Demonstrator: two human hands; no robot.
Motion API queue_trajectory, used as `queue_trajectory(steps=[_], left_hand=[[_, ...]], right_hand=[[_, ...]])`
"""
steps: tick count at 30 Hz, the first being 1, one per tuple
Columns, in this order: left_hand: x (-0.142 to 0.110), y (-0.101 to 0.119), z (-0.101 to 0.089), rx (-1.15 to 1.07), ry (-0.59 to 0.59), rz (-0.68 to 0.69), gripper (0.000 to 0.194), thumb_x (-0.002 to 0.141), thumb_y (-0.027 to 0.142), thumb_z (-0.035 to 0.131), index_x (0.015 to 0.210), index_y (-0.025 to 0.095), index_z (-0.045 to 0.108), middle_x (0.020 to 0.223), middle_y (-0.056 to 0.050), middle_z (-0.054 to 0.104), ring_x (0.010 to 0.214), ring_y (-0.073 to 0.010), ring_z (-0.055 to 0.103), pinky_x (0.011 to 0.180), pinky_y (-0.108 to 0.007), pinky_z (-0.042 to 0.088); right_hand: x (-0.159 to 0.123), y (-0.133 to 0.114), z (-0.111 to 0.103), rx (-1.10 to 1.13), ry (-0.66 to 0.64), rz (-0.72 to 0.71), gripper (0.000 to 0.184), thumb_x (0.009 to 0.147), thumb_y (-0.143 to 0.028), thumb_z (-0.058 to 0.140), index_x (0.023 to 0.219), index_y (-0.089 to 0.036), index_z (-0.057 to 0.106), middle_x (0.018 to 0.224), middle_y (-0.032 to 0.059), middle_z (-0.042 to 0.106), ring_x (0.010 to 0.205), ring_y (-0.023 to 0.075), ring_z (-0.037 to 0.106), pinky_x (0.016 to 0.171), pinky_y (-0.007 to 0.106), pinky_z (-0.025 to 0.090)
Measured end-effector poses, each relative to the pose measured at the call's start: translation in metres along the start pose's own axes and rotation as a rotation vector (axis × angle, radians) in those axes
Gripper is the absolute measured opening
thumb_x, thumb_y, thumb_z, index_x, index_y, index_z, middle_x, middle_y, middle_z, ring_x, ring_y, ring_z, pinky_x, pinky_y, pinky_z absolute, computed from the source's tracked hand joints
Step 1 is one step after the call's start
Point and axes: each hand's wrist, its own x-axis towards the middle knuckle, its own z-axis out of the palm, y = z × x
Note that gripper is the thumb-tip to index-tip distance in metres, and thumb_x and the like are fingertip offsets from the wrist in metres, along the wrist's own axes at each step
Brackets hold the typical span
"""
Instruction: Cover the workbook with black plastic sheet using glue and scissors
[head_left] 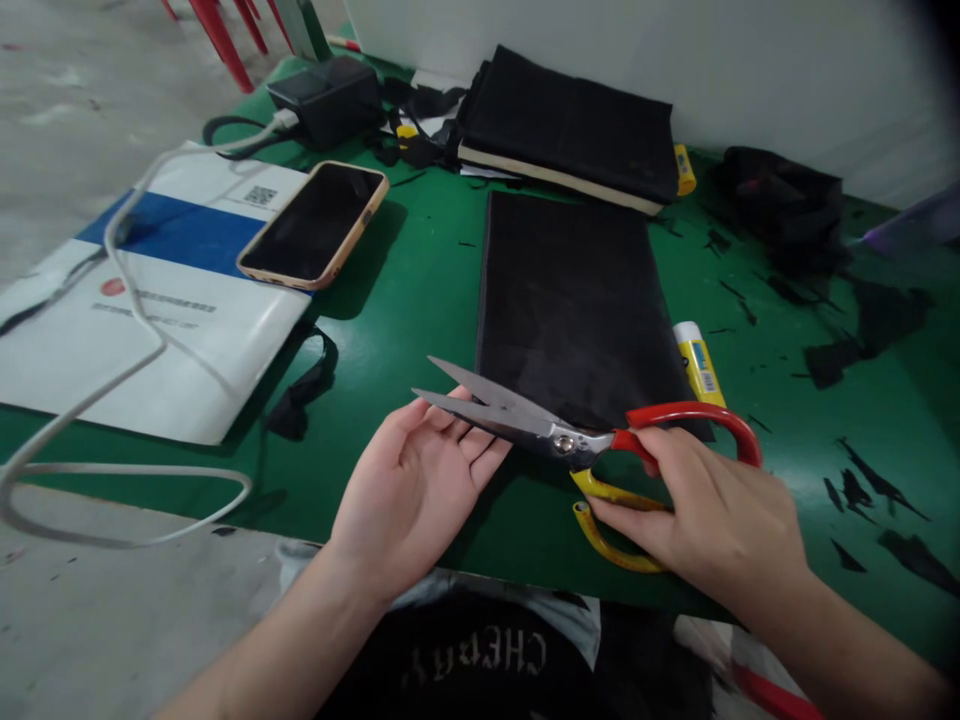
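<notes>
My right hand (720,510) grips a pair of scissors (517,410) with one red and one yellow handle, the yellow loop showing a gap. The blades are slightly apart and point left. My left hand (420,490) is palm up with its fingers stretched out below and behind the blades. The thumb tip is close to the lower blade; whether they touch I cannot tell. Just behind the scissors lies a flat black sheet or stack (570,300), its near edge partly hidden by the blades and fingers. A yellow glue stick (699,362) with a white cap lies at its right edge.
A phone (315,225) rests on a white and blue folder (172,330), crossed by a white cable (127,260) from a black box (326,100). Folded black material (570,120) sits at the back by the wall. Black scraps (862,480) are scattered over the green table (420,260).
</notes>
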Motion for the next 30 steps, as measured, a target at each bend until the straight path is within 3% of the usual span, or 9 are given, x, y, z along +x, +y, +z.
queue_trajectory(steps=[11,18,21,24,27,30], left_hand=[[0.0,0.0,0.001,0.035,-0.009,0.009,0.035,0.096,0.031,0.036,0.095,0.018,0.069,0.117,-0.008,0.066,0.123,-0.0242,0.053,0.108,-0.043,0.041],[0.0,0.0,0.002,0.037,0.048,0.03,0.034,0.094,0.025,0.039,0.075,0.019,0.066,0.099,-0.005,0.069,0.12,-0.0229,0.055,0.107,-0.044,0.042],[0.0,-0.001,0.003,0.103,0.036,0.048,0.032,0.094,0.026,0.04,0.08,0.018,0.068,0.111,-0.006,0.068,0.127,-0.0229,0.05,0.11,-0.043,0.039],[0.001,0.002,0.004,0.216,0.067,0.036,0.031,0.095,0.023,0.037,0.095,0.018,0.068,0.123,-0.006,0.064,0.13,-0.0202,0.047,0.111,-0.039,0.039],[0.004,0.011,0.005,0.295,0.134,0.023,0.027,0.093,0.017,0.04,0.101,0.017,0.066,0.121,-0.007,0.065,0.127,-0.0196,0.051,0.11,-0.036,0.04],[0.01,0.023,0.005,0.477,0.127,0.042,0.019,0.088,0.012,0.052,0.1,0.015,0.066,0.118,-0.01,0.067,0.118,-0.0241,0.058,0.103,-0.038,0.047]], right_hand=[[-0.009,0.003,0.0,0.06,-0.08,0.023,0.041,0.085,-0.05,0.059,0.104,-0.013,0.062,0.068,0.0038,0.067,0.054,0.0149,0.061,0.044,0.027,0.035],[-0.013,0.009,-0.005,0.104,-0.045,0.127,0.037,0.084,-0.051,0.06,0.094,-0.015,0.062,0.062,0.0034,0.063,0.055,0.0174,0.061,0.047,0.028,0.039],[-0.012,0.017,-0.004,0.102,-0.03,0.199,0.037,0.082,-0.05,0.062,0.096,-0.016,0.059,0.064,0.003,0.063,0.056,0.0176,0.061,0.046,0.028,0.04],[-0.009,0.029,-0.001,0.124,-0.054,0.214,0.042,0.081,-0.047,0.062,0.109,-0.017,0.055,0.078,0.0055,0.067,0.063,0.019,0.063,0.051,0.029,0.044],[-0.007,0.038,0.005,0.182,-0.076,0.246,0.045,0.079,-0.038,0.062,0.117,-0.018,0.051,0.096,0.0087,0.068,0.074,0.0215,0.065,0.06,0.032,0.05],[-0.006,0.042,0.009,0.257,-0.093,0.324,0.044,0.077,-0.034,0.062,0.116,-0.018,0.05,0.099,0.008,0.066,0.08,0.0216,0.065,0.063,0.032,0.052]])
